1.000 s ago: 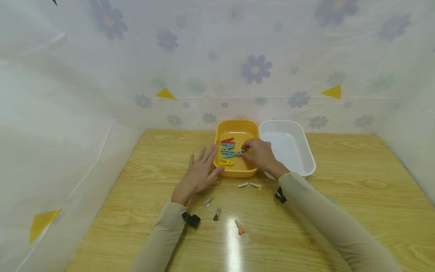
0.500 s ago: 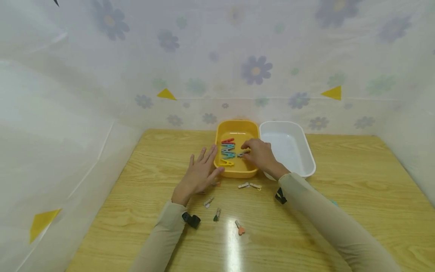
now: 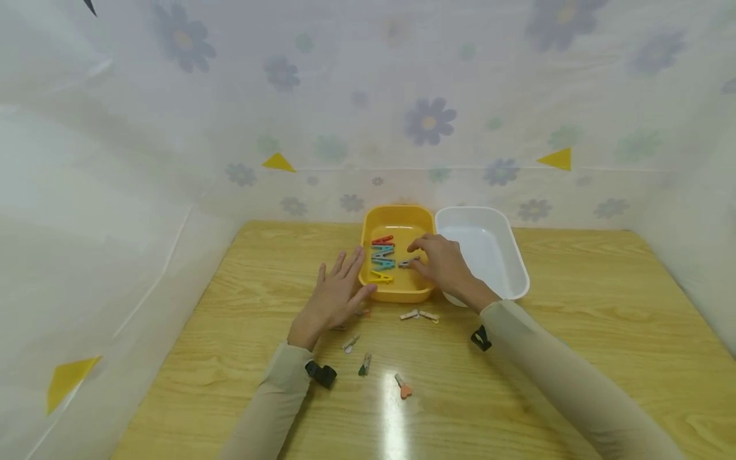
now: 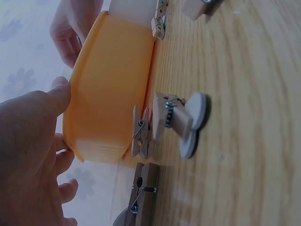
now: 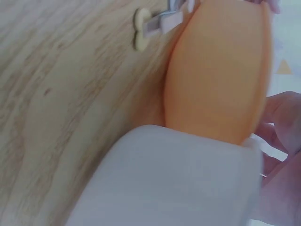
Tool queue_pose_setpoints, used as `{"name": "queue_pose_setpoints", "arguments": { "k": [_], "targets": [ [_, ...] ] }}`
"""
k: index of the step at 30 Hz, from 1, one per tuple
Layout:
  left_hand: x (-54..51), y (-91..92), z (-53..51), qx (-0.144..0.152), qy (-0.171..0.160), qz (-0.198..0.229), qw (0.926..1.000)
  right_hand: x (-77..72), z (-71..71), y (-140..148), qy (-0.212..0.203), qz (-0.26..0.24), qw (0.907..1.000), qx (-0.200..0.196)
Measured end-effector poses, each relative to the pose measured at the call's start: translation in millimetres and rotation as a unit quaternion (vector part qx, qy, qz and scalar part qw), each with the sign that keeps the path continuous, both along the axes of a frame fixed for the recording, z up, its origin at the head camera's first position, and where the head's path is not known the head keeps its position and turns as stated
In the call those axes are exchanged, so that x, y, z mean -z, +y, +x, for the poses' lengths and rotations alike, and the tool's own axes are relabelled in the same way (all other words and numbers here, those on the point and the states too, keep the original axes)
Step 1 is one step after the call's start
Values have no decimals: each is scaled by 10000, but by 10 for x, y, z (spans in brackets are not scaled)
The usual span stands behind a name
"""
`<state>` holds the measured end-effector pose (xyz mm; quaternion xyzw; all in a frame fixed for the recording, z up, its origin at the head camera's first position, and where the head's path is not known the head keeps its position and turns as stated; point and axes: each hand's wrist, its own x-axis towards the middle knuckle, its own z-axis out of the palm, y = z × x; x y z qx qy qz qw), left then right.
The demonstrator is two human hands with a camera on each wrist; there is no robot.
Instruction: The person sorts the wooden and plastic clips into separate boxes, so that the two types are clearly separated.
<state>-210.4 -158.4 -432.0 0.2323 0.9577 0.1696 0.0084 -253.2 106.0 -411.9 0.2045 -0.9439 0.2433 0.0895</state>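
The left rim of the yellow plastic tray is touched by the left hand, fingers spread and nothing gripped, presumably so that the tray is steadied. Inside, right of the coloured clothespins, a grey clothespin is met by the half-curled right hand; whether it is pinched cannot be told.

Flower-print sheeting, yellow triangles, wood-grain table
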Motion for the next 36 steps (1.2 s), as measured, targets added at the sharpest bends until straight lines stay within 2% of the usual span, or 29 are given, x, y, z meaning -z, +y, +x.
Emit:
{"name": "queue_pose_setpoints", "arguments": {
  "k": [6, 11, 21, 26, 36],
  "targets": [
    [-18, 8, 6, -16, -78, -53, 10000, -69, 159, 54, 341, -104, 9993, -128],
    [-1, 0, 1, 10, -17, -30, 10000, -100, 311, 123, 602, -109, 9978, -265],
    [-2, -4, 9, 80, 70, 62, 9999, -144, 589, 315, 1264, -395, 9891, -649],
    [24, -13, 4, 58, 56, 26, 10000, -129, 719, 414, 1318, -593, 9870, -708],
    [16, -3, -4, 69, 61, 56, 9999, -108, 999, 671, 1150, -1045, 9868, -453]
  ]
}}
